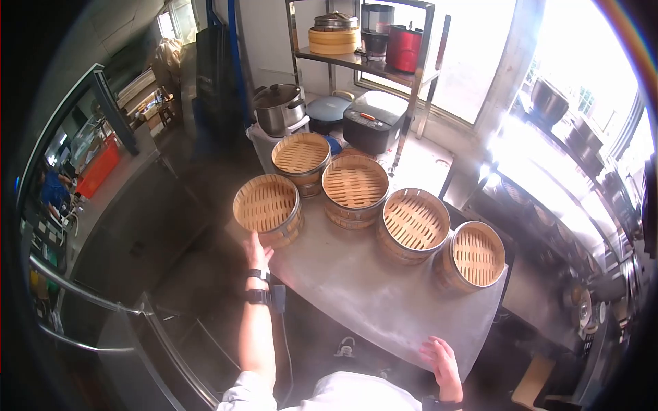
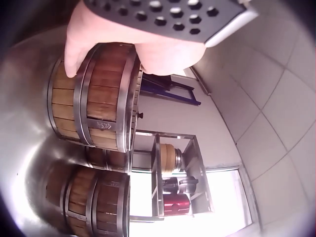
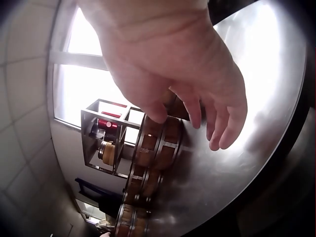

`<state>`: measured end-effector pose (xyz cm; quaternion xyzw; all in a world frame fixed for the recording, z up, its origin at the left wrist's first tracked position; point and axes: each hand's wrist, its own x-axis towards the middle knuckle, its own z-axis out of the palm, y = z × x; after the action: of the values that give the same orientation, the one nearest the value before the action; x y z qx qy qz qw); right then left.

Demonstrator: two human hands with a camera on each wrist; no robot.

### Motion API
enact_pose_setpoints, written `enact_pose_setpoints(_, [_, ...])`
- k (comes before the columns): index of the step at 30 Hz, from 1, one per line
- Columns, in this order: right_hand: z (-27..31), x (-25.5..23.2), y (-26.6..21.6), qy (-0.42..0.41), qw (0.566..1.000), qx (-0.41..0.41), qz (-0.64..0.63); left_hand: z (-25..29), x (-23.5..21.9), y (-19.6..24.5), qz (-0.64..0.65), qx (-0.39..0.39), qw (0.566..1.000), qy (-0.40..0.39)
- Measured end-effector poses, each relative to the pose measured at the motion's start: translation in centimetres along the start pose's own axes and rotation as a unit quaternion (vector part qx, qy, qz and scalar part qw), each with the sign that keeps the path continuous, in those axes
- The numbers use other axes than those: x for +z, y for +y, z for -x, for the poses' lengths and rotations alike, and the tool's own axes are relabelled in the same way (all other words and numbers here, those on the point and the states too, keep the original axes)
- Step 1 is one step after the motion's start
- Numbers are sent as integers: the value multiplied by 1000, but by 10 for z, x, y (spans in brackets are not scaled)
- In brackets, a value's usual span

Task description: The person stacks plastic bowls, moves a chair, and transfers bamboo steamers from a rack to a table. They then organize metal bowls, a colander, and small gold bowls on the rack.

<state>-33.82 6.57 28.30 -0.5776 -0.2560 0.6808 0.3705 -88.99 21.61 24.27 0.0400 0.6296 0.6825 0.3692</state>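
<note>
We see left hand (image 1: 257, 253) spread, fingers nearly straight, against near wall of leftmost steamer (image 1: 266, 204) on metal table (image 1: 329, 274). Left wrist view adds stamped band (image 2: 101, 125), probably lettering, too blurred; head view gives slatted inside. Right hand (image 1: 444, 364) empty, fingers loosely bent.

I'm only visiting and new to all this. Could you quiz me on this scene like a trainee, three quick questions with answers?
1. In the head view, how many steamers on the table show their slatted insides?
2. True or false: the red appliance stands on the metal rack.
3. The person's right grip holds: A) a steamer; B) a cup; C) nothing.

Key: 1. Five. 2. True. 3. C.
</note>
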Motion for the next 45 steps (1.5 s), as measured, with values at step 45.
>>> enact_pose_setpoints(45, [134, -618, 53, 312, 913, -37, -261, 622, 381, -417, -448, 156, 685, -553])
